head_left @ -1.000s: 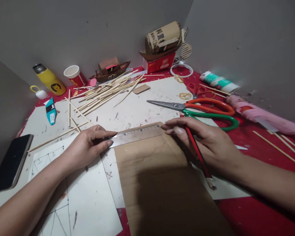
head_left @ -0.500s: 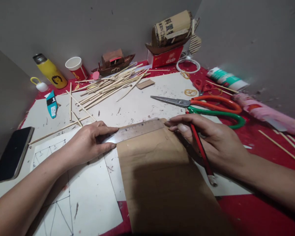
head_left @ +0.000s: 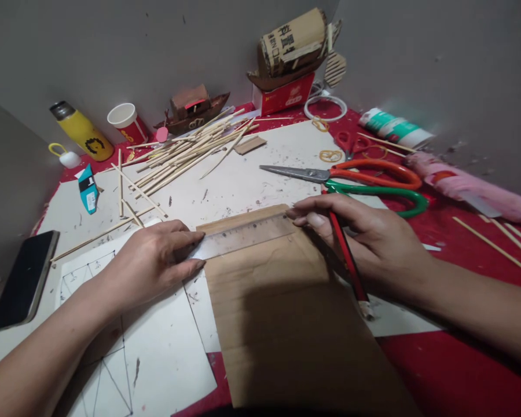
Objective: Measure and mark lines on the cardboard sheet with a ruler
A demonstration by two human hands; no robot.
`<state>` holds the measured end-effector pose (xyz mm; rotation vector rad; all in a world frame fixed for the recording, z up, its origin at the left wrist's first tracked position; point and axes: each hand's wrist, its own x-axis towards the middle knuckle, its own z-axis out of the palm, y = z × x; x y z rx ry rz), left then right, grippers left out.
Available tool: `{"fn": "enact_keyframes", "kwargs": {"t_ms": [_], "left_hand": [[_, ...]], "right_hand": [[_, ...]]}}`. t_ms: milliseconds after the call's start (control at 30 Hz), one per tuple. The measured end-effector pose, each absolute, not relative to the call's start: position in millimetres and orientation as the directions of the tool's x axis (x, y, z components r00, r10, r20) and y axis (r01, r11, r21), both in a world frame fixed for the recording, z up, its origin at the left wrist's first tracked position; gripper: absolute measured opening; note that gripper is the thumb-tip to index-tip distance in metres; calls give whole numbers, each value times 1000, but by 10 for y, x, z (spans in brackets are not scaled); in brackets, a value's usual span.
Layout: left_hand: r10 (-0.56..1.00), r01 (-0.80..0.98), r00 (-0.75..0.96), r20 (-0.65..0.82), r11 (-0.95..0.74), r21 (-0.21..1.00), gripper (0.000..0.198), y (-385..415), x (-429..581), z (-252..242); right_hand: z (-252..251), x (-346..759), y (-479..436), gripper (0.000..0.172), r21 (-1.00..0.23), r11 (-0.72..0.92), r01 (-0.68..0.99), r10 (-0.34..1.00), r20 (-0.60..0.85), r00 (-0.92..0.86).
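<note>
While the left hand [head_left: 150,263] pinches the ruler's [head_left: 243,236] left end, the right hand [head_left: 369,243], gripping a red pencil [head_left: 349,262], touches its right end atop cardboard [head_left: 278,324].

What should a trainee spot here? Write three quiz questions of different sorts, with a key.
1. True or false: the ruler lies along the cardboard's far edge.
2. The right hand holds: A a stick, B a pencil, C scissors.
3. Fill in: the phone lies to the ___ of the left hand.
Key: 1 true; 2 B; 3 left.
</note>
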<state>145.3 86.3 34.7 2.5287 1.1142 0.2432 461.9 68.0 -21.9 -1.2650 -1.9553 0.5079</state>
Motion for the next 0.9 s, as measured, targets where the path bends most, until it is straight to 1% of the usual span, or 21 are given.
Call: {"fn": "enact_keyframes", "kwargs": {"t_ms": [133,267,467,767,900], "left_hand": [[727,665,685,33,-644,379,33,864,1451,325],[733,669,680,14,-628,397,34,871,1449,316],[750,692,662,-11,-605,394,33,858,1457,334],[792,772,600,-113,-536,341,38,819,1489,406],[820,813,541,-189,-453,365,33,788,1530,445]], "right_hand": [[-224,4610,680,15,-674,431,600,901,364,-237],[-246,4614,678,16,-675,417,609,907,356,-226],[-239,4615,680,16,-691,402,601,914,347,-212],[-227,4615,678,14,-683,406,607,912,349,-217],[-219,4611,680,13,-685,404,606,914,338,-226]]}}
